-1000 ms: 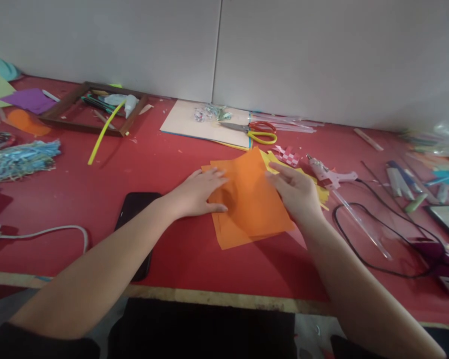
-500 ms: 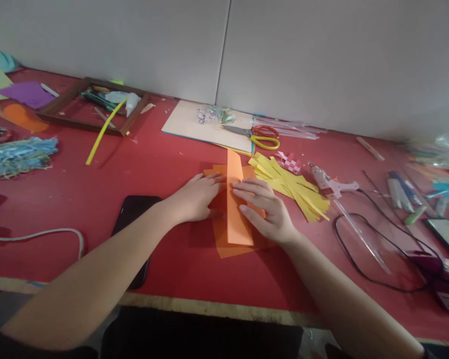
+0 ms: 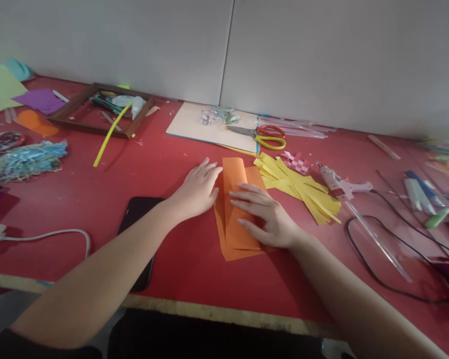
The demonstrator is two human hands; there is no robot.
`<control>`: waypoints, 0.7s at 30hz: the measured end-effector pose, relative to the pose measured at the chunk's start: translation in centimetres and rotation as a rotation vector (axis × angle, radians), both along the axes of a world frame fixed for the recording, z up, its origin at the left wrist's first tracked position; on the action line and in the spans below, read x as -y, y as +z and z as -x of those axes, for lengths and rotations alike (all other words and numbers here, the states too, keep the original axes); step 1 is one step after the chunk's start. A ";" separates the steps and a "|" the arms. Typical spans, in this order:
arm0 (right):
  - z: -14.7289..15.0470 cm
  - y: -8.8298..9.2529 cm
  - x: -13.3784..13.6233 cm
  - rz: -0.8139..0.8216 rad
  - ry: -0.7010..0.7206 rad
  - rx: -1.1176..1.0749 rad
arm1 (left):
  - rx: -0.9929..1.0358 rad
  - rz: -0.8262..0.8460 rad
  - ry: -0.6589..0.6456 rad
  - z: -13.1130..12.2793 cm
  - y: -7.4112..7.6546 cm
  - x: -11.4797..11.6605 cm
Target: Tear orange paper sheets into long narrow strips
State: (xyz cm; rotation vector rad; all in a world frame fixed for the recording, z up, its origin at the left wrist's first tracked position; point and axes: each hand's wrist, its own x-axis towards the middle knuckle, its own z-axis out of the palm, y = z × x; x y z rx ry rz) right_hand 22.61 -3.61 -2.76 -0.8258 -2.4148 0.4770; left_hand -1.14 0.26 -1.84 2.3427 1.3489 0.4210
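A folded sheet of orange paper point(image 3: 235, 219) lies upright in view on top of more orange paper point(image 3: 224, 252) on the red table. My right hand point(image 3: 264, 212) rests over its right side, fingers spread and pressing lightly on the fold. At the paper's left edge is my left hand point(image 3: 200, 189), fingers stretched out, holding nothing; whether its fingertips touch the paper I cannot tell. A pile of yellow paper strips point(image 3: 299, 184) lies just beyond my right hand. Under my left forearm is a black phone point(image 3: 138, 214), partly covered.
Scissors point(image 3: 262, 135) lie on a pale board point(image 3: 194, 122) at the back. A pink glue gun point(image 3: 342, 185) with a black cord point(image 3: 359, 249) is on the right. On the left stand a wooden frame point(image 3: 90, 127), a tinsel-like bundle point(image 3: 30, 159) and a white cable point(image 3: 52, 234).
The orange fold has flattened and now lies wider. My left hand has drawn back slightly to the left of the paper; my right hand stays on it. The view has shifted a little.
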 end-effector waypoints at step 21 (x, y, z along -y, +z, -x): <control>0.0 0.1 0.7 0.038 0.023 0.079 | 0.027 0.117 -0.080 0.1 -0.1 0.6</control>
